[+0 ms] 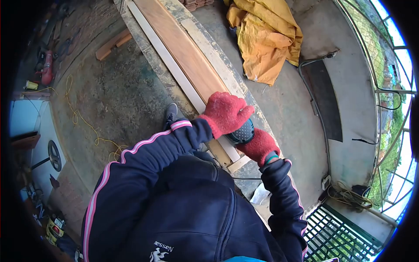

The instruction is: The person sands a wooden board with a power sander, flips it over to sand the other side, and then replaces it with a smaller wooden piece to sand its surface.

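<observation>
I have a dark, dotted power tool (242, 132) between my two red-gloved hands, down over the near part of the work, and it covers whatever lies directly under it. My left hand (224, 112) sits on the far end of the tool, fingers curled in closely on it, thumb lying toward the right; their tips are hidden from me. My right hand (259, 146) is closed about its near right side, the fingers mostly out of sight behind the tool's body. Ahead of my gloves a brown wooden board (183, 48) runs away along the paint-flecked bench (158, 67), with a long white strip (166, 59) beside its left edge; the strip's near end shows just below the tool. My shoe (171, 114) is on the stained floor to the left of the bench, and a thin yellow cord (76, 115) loops across that floor farther left. Beyond the bench, on the right, a crumpled yellow tarp (266, 39) lies in folds. A green grate (340, 231) is low on my right, with coiled cable (349, 192) near it.
</observation>
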Available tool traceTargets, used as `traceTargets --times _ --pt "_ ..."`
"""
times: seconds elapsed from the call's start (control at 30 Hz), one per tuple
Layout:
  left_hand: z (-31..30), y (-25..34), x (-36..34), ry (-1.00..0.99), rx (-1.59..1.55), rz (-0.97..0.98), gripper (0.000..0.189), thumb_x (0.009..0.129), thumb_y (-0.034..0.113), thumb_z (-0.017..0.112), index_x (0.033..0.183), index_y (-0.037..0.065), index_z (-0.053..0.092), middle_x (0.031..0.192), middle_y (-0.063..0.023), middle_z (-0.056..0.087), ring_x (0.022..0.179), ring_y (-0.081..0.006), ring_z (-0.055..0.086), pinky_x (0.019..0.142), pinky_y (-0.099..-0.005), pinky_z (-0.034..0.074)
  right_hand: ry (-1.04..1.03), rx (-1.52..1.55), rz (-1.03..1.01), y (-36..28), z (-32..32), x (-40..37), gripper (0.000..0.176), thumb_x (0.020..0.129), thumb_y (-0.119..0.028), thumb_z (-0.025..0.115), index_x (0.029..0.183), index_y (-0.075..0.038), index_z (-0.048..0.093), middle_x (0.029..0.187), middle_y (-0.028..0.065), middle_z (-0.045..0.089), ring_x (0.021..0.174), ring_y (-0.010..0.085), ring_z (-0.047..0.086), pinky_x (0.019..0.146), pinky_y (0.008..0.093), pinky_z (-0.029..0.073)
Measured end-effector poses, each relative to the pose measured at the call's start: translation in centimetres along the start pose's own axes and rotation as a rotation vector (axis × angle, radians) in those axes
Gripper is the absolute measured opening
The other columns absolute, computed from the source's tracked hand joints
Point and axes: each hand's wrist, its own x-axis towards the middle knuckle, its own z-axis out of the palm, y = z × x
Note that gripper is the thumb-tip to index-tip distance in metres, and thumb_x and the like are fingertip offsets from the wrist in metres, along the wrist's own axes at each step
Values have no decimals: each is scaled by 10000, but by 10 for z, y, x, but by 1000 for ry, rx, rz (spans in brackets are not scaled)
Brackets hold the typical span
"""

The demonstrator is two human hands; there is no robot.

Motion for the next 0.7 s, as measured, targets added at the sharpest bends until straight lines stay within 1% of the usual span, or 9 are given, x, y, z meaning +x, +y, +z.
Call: traceTargets --times 0.03,0.07,0.1,0.17,0.3,0.4,0.57,0.63,0.7 --pt "13 15 -8 -7 30 20 287 872 362 667 723 117 670 703 -140 658 689 -384 634 650 -512 462 17 5 25 22 10 -9 512 712 -507 790 999 -86 740 949 184 734 937 393 691 803 459 544" --pt "27 28 -17 19 0 32 290 860 369 679 716 119 647 686 -133 647 678 -375 633 640 -505 458 8 -17 53 35 12 -23 513 719 -502 787 1011 -84 734 955 183 733 941 393 688 802 464 541" --pt "35 44 -22 -16 -18 19 304 852 380 685 717 111 643 681 -140 644 685 -373 637 643 -505 459 21 3 27 61 26 -31 520 728 -489 788 1052 -87 722 967 183 732 951 391 686 814 464 540" --pt "55 67 -36 -38 -53 26 349 844 419 678 698 104 645 676 -144 641 670 -375 638 643 -511 460 -2 -2 92 81 34 -54 544 733 -481 796 1095 -85 704 998 181 731 966 392 684 834 460 540" --pt "67 78 -42 -23 -68 76 379 849 441 662 678 103 646 675 -140 643 661 -372 640 643 -510 467 -10 24 149 92 42 -68 564 735 -503 794 1097 -82 700 1015 184 729 971 399 683 836 465 545" --pt "50 62 -37 -39 -90 68 360 847 421 673 683 101 644 675 -139 643 658 -372 638 644 -506 470 59 8 164 66 40 -60 585 730 -529 792 1096 -81 701 1001 186 731 965 402 685 827 473 547" --pt "8 9 -7 -24 -69 56 289 853 376 685 714 122 666 690 -146 653 691 -374 645 655 -505 476 66 11 117 10 16 -14 626 720 -602 783 1080 -96 712 990 181 736 957 395 691 826 470 546" --pt "-10 -16 9 -21 -24 42 282 880 366 657 754 117 694 736 -152 675 719 -385 649 668 -508 482 49 -6 122 -22 1 9 565 705 -516 789 1088 -107 715 1006 180 736 969 395 690 840 463 542" --pt "-33 -44 23 -30 6 10 292 902 365 637 795 104 714 770 -161 686 754 -393 657 699 -505 496 52 37 27 -42 -3 38 560 695 -481 781 1097 -96 709 1011 190 733 968 398 690 844 462 542"
